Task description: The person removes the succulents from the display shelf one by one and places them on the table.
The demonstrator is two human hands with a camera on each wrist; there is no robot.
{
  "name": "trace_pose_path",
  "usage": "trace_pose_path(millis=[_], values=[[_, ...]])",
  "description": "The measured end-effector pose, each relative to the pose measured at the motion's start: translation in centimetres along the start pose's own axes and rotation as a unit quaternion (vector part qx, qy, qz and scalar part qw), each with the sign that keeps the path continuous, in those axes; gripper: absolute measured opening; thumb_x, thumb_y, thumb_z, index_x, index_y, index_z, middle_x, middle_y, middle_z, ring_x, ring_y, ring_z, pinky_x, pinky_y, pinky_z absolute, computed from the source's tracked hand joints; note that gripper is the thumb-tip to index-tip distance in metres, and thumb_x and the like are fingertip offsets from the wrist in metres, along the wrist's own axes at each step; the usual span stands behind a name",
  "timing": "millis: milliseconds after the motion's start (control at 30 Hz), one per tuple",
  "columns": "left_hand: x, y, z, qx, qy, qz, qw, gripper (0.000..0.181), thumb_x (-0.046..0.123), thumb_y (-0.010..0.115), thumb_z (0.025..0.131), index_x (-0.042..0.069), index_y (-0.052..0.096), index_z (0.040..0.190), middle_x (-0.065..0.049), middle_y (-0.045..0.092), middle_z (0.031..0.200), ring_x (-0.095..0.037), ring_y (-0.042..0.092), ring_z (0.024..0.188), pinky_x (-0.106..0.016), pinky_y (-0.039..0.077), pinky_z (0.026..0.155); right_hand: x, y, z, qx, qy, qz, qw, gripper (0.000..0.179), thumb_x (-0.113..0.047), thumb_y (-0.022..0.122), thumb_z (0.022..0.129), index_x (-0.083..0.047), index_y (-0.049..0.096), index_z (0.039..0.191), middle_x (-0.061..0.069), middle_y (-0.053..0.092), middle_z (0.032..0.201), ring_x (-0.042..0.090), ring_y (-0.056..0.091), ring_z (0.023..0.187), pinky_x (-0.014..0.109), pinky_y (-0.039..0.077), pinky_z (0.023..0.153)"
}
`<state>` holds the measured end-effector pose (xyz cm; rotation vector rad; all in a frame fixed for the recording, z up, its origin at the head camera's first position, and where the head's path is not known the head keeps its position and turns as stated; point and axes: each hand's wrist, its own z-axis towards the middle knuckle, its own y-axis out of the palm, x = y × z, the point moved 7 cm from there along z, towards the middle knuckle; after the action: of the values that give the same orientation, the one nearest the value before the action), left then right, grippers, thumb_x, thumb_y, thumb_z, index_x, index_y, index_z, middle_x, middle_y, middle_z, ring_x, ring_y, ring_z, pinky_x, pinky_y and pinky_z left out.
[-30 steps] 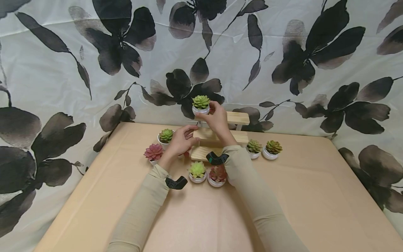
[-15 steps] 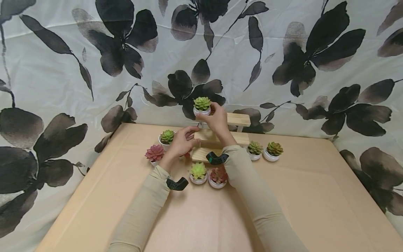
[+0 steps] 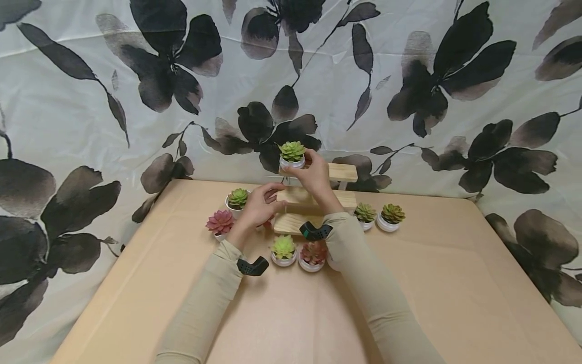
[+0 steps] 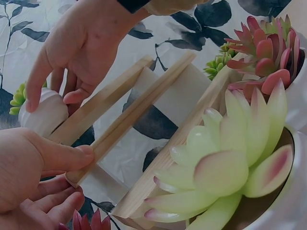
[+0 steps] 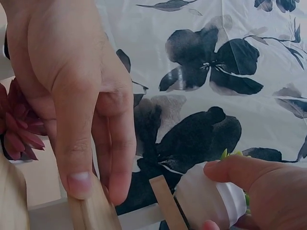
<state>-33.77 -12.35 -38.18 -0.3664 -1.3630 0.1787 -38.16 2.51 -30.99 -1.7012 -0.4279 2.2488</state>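
A three-tier wooden display stand (image 3: 343, 172) with pale boards and clear supports stands at the back of the table. My right hand (image 3: 314, 177) grips a white pot with a green succulent (image 3: 292, 151) at the left end of the top board. In the left wrist view, that white pot (image 4: 44, 112) sits right at the board's end, its plant turned away. My left hand (image 3: 260, 205) pinches the left end of the middle board (image 5: 93, 211), thumb above and fingers below. The lowest board (image 3: 291, 223) is partly behind my right wrist.
Potted succulents surround the stand: a green one (image 3: 237, 198) and a pink one (image 3: 220, 222) at left, a light green one (image 3: 284, 246) and a red one (image 3: 312, 253) in front, two green ones (image 3: 392, 214) at right. A floral cloth (image 3: 254, 50) hangs behind the table.
The head view shifts slightly. Both hands keep their places on the pot and the stand.
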Motion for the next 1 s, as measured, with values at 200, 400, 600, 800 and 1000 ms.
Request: trace_pose_path(millis=[200,400,600,800,1000], values=[[0.1,0.0,0.0,-0.002,-0.005,-0.004,1.0000,0.043,0.007,0.070,0.087,0.003,0.057,0.128,-0.015,0.057,0.136,-0.027,0.051,0.131,-0.035,0.045,0.110,0.1,-0.7,-0.4,0.000,0.003,-0.007,1.0000,0.062,-0.025,0.080,0.079,-0.007,0.054,0.132,0.013,0.062,0.126,0.025,0.058,0.118,0.038,0.052,0.102],[-0.1,0.1,0.0,-0.006,-0.013,-0.013,0.9998,0.043,0.006,0.070,0.087,0.004,0.058,0.128,-0.015,0.056,0.138,-0.027,0.051,0.132,-0.034,0.044,0.112,0.3,-1.7,-0.9,0.000,0.009,-0.001,1.0000,0.062,-0.026,0.080,0.079,-0.009,0.054,0.133,0.012,0.061,0.127,0.025,0.056,0.121,0.040,0.049,0.104],[-0.3,0.2,0.2,-0.004,-0.017,-0.011,0.9998,0.044,0.007,0.070,0.087,0.005,0.057,0.129,-0.015,0.055,0.139,-0.027,0.051,0.131,-0.035,0.044,0.112,0.6,-3.1,-1.6,0.011,0.003,-0.014,0.9998,0.057,-0.027,0.079,0.079,-0.011,0.056,0.129,0.011,0.061,0.125,0.025,0.055,0.120,0.043,0.047,0.105],[-0.3,0.4,0.4,-0.001,-0.014,-0.012,0.9998,0.044,0.006,0.070,0.086,0.004,0.057,0.129,-0.015,0.056,0.138,-0.025,0.051,0.132,-0.033,0.044,0.112,0.7,-4.2,-2.3,0.012,-0.007,-0.012,0.9998,0.058,-0.027,0.078,0.080,-0.011,0.055,0.131,0.011,0.060,0.127,0.025,0.054,0.121,0.043,0.045,0.107],[-0.2,0.3,0.3,0.006,-0.021,-0.005,0.9998,0.044,0.006,0.069,0.087,0.006,0.058,0.129,-0.015,0.055,0.139,-0.026,0.050,0.132,-0.034,0.044,0.112,0.8,-5.2,-2.8,0.013,-0.009,-0.010,0.9998,0.061,-0.027,0.078,0.080,-0.009,0.053,0.133,0.012,0.058,0.130,0.027,0.052,0.123,0.045,0.044,0.107]])
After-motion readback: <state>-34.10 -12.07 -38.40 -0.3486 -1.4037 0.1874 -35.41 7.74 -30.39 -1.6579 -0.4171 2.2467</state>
